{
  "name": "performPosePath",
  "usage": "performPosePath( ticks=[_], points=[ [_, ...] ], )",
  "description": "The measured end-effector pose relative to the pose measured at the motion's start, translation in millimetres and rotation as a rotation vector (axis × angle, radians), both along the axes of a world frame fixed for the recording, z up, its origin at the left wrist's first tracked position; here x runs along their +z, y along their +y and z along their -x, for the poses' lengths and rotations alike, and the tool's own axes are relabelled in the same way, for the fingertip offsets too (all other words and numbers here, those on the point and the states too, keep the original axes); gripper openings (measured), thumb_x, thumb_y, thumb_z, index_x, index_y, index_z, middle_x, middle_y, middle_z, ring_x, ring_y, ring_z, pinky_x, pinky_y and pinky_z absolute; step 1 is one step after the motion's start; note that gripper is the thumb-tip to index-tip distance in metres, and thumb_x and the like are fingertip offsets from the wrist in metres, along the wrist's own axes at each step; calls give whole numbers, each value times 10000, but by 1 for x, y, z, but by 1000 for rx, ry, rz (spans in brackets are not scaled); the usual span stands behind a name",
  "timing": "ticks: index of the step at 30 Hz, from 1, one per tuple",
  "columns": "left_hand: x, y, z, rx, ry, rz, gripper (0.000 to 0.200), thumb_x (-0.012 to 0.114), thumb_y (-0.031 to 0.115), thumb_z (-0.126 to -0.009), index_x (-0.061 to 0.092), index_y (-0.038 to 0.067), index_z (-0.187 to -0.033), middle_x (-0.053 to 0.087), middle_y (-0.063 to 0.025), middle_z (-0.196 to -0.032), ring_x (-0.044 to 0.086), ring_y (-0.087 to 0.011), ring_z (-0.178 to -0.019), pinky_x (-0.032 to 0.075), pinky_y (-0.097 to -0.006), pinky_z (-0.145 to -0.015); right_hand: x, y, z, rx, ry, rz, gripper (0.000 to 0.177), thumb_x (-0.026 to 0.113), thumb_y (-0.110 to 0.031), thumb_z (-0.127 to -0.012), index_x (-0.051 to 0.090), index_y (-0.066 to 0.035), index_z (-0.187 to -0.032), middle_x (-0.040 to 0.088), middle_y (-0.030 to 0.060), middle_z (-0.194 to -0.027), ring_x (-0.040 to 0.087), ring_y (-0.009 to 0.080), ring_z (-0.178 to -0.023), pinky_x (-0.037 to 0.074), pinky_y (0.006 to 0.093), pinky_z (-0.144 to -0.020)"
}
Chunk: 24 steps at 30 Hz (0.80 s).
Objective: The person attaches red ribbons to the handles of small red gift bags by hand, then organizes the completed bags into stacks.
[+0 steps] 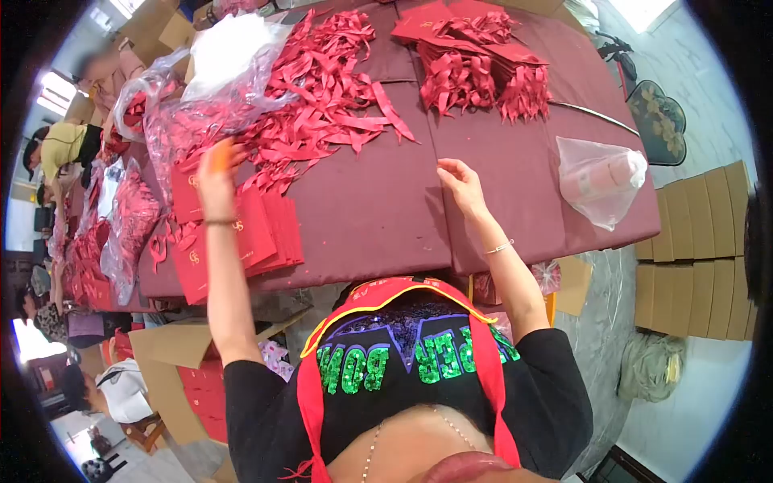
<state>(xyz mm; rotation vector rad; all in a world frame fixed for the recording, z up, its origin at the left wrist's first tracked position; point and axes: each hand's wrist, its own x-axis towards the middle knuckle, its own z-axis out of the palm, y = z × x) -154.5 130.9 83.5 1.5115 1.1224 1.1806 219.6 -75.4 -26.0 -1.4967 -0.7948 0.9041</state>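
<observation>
At the left, my left hand (216, 187) is over the red bags (262, 233) and beside the heap of red ribbons (322, 88). Something orange covers part of its fingers, which are blurred, so any grip is unclear. My right hand (461, 189) hovers over the dark red tablecloth (362, 217), its fingers loosely bent and apart with nothing between them. Beyond it lie stacked red bags with ribbon bows (475, 76).
A clear bag with a pinkish roll (600, 179) sits at the table's right. Plastic bags (193, 121) lie at the left. Other people (68, 149) are along the left side. Cardboard boxes (696, 249) stand on the floor at the right.
</observation>
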Motion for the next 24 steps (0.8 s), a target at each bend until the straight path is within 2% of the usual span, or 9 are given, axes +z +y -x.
performPosePath(
  ticks=[6,7,13,15,16,19,20,22,24],
  points=[
    [-41,9,-218,-459,-96,197,294,487,220,-938,537,89,-1197,626,-38,-1024,595,-110,-834,435,-224,-667,22,11,-40,-17,-41,-40,291,637,-150,-856,595,-13,-1109,626,37,-1010,570,109,-947,451,244,-834],
    [-35,9,-251,-429,-24,172,269,473,141,-909,549,53,-1152,621,-50,-972,612,-111,-818,437,-209,-630,23,14,-50,-32,-40,-61,291,643,-149,-852,597,-18,-1108,624,33,-1011,569,110,-953,452,245,-836],
    [-56,79,-380,-150,236,159,651,509,588,-833,527,11,-1134,608,-219,-1077,567,-327,-1058,430,-397,-890,59,50,-119,-82,-197,-218,306,683,-146,-827,593,-33,-1097,591,42,-1073,551,114,-947,458,250,-837],
    [-92,126,-410,-112,227,280,663,509,610,-819,591,-26,-986,637,-223,-968,602,-303,-983,443,-392,-833,67,81,-151,-64,-266,-314,310,677,-152,-834,588,-30,-1105,580,39,-1086,537,117,-1013,432,258,-882],
    [-76,122,-406,-193,228,293,683,521,623,-803,621,-52,-805,648,-196,-793,625,-272,-843,446,-397,-733,74,98,-163,-71,-290,-291,313,656,-171,-852,586,-33,-1124,567,46,-1118,530,120,-1026,417,258,-901],
    [-102,134,-430,-125,88,268,735,542,669,-767,616,-62,-738,604,-123,-647,577,-247,-684,430,-397,-643,73,160,-205,-33,-529,-193,488,542,-331,-908,483,-24,-1284,420,173,-1349,397,264,-1259,311,336,-1041],
    [-109,136,-434,-127,96,274,735,542,669,-767,616,-62,-738,604,-123,-647,577,-247,-684,430,-397,-643,71,176,-212,-64,-545,-130,528,497,-354,-931,438,3,-1316,413,135,-1375,374,206,-1279,267,307,-1059],
    [-111,130,-439,-262,-14,610,746,544,682,-755,632,-57,-793,610,-104,-657,576,-231,-686,430,-363,-640,55,203,-225,-192,-341,-2,578,495,-385,-924,411,15,-1332,426,130,-1369,361,201,-1288,258,310,-1064],
    [-141,138,-450,-407,-159,572,645,603,573,-777,632,-59,-898,637,-90,-762,576,-176,-720,431,-314,-644,46,213,-222,-234,-6,80,590,604,-354,-856,430,16,-1282,505,165,-1253,440,248,-1203,326,333,-1019]
  ],
)
